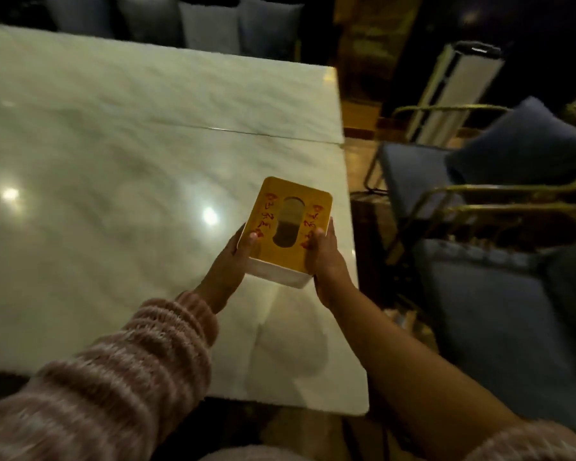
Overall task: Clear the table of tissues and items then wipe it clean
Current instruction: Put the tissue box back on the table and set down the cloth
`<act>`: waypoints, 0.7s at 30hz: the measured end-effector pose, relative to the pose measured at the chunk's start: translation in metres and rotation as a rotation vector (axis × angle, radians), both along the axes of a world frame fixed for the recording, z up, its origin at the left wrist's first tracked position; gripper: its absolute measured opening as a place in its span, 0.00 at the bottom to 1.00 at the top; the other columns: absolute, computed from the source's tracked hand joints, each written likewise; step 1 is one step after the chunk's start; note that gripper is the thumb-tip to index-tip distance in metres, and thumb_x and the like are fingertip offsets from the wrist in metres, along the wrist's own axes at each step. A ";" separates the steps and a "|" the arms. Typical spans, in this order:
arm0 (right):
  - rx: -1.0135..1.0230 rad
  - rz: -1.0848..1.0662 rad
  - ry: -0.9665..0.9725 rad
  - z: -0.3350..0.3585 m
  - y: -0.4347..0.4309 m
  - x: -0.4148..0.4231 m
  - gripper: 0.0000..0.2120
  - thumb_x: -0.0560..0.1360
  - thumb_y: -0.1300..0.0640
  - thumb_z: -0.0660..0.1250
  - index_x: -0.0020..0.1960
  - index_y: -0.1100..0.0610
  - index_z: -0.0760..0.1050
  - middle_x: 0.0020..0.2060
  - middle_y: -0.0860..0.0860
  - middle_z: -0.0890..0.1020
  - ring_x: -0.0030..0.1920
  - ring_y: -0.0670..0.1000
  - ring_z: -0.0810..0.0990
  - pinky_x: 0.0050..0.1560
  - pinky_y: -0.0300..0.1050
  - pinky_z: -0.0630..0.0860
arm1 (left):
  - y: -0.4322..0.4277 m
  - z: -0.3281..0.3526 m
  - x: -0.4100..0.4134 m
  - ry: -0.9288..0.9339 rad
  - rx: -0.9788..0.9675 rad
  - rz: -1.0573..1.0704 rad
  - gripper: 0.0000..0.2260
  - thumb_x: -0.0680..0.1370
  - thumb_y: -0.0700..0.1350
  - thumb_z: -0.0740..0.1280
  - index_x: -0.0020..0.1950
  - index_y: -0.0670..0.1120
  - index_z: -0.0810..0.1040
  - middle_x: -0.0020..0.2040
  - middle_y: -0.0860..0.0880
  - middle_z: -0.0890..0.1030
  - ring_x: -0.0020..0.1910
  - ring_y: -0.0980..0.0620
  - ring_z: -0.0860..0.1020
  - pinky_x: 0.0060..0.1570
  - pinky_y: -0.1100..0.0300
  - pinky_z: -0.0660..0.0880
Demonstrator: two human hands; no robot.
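Gripping a tissue box (293, 257) from both sides: left hand (233, 261) curled round its left wall, thumb on the yellow lid; right hand (325, 261) clasping the right wall likewise, thumb on top. Held over the pale marble table (113, 161), close to its right edge; unclear whether resting on the surface or lifted off it. Beyond that edge, blue-cushioned chairs (479, 311) with gold frames; on the left forearm, a pink knit sleeve (130, 377).

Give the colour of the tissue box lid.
The tissue box lid is yellow-orange with red lettering, over a white base; head view.
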State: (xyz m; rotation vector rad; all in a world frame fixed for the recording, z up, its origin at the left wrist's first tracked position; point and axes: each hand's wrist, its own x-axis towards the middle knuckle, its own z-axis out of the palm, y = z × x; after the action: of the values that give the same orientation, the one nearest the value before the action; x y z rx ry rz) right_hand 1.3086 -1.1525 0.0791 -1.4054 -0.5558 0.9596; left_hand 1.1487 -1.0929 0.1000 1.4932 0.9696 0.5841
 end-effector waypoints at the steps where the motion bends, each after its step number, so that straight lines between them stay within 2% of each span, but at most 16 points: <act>1: 0.012 0.071 -0.014 0.001 0.013 -0.012 0.24 0.80 0.41 0.51 0.74 0.43 0.54 0.70 0.51 0.69 0.65 0.55 0.73 0.64 0.62 0.71 | 0.003 0.000 -0.016 -0.014 0.004 0.062 0.22 0.79 0.63 0.54 0.71 0.58 0.66 0.63 0.54 0.76 0.60 0.53 0.75 0.63 0.53 0.71; 3: 0.021 0.185 -0.018 -0.003 0.038 -0.034 0.28 0.77 0.38 0.54 0.74 0.43 0.54 0.70 0.51 0.70 0.65 0.55 0.74 0.63 0.62 0.72 | 0.007 0.001 -0.044 -0.043 0.000 0.168 0.20 0.80 0.59 0.54 0.71 0.57 0.66 0.61 0.55 0.76 0.56 0.60 0.76 0.58 0.60 0.72; 4: 0.020 0.228 -0.014 -0.004 0.048 -0.048 0.30 0.76 0.36 0.56 0.74 0.43 0.53 0.70 0.51 0.69 0.65 0.56 0.74 0.63 0.63 0.71 | 0.010 0.000 -0.058 -0.046 -0.007 0.208 0.19 0.80 0.58 0.54 0.71 0.57 0.66 0.61 0.55 0.76 0.55 0.61 0.75 0.57 0.61 0.71; 8: -0.012 0.347 0.006 -0.013 0.085 -0.107 0.34 0.72 0.33 0.58 0.74 0.41 0.53 0.71 0.51 0.68 0.65 0.56 0.73 0.63 0.66 0.70 | 0.029 -0.009 -0.118 -0.050 -0.041 0.353 0.20 0.79 0.60 0.56 0.70 0.57 0.67 0.62 0.53 0.76 0.59 0.53 0.76 0.64 0.50 0.70; 11: -0.048 0.391 0.000 -0.014 0.115 -0.157 0.33 0.71 0.34 0.55 0.74 0.40 0.53 0.72 0.51 0.67 0.66 0.56 0.72 0.64 0.64 0.70 | 0.049 -0.020 -0.168 -0.055 -0.066 0.404 0.22 0.77 0.64 0.56 0.69 0.59 0.68 0.62 0.53 0.77 0.60 0.52 0.75 0.66 0.45 0.68; 18: -0.007 0.446 0.028 -0.017 0.217 -0.298 0.27 0.78 0.41 0.52 0.75 0.43 0.52 0.70 0.53 0.68 0.64 0.57 0.74 0.62 0.62 0.72 | 0.133 -0.017 -0.311 -0.074 -0.038 0.402 0.23 0.72 0.70 0.54 0.64 0.66 0.67 0.63 0.54 0.76 0.61 0.52 0.75 0.66 0.45 0.68; 21: -0.002 0.447 0.073 -0.012 0.256 -0.361 0.29 0.76 0.40 0.53 0.74 0.42 0.53 0.69 0.52 0.70 0.62 0.57 0.76 0.60 0.62 0.74 | 0.173 -0.012 -0.373 -0.049 -0.018 0.394 0.27 0.70 0.72 0.55 0.67 0.65 0.67 0.63 0.56 0.77 0.60 0.53 0.76 0.66 0.46 0.69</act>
State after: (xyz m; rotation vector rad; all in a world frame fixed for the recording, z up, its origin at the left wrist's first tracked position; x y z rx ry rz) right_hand 0.9472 -0.8967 0.0672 -1.2657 -0.8343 1.3599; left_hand 0.7757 -0.9197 0.0877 1.2714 1.2374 0.8857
